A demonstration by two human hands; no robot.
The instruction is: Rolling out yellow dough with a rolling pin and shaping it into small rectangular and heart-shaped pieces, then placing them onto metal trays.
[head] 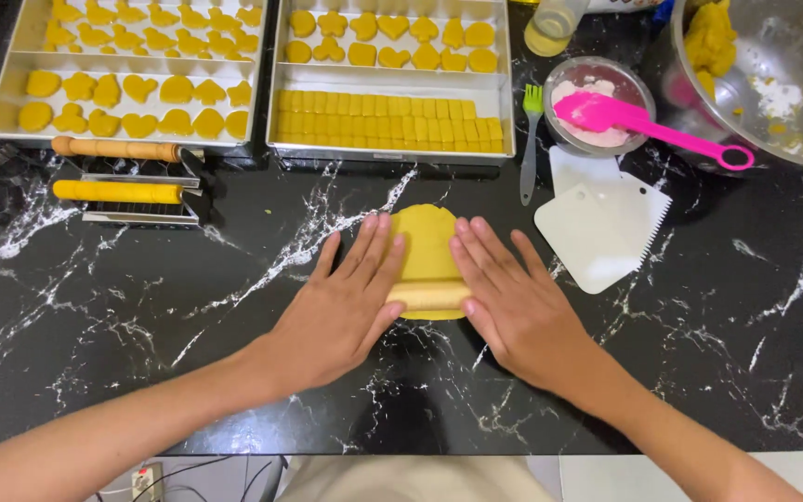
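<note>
A flat sheet of yellow dough [427, 244] lies on the black marble counter [141, 307]. A wooden rolling pin [429, 296] rests across the near part of the dough. My left hand [341, 302] presses flat on the pin's left end, fingers stretched out. My right hand [513, 297] presses flat on its right end in the same way. Most of the pin is hidden under both palms.
Two metal trays [262, 84] of yellow cut dough shapes stand at the back. White scrapers [603, 228], a green fork [530, 139], a flour bowl with a pink spatula [643, 121] and a steel mixing bowl [792, 84] sit at right. A wooden-handled tool [118, 149] lies at left.
</note>
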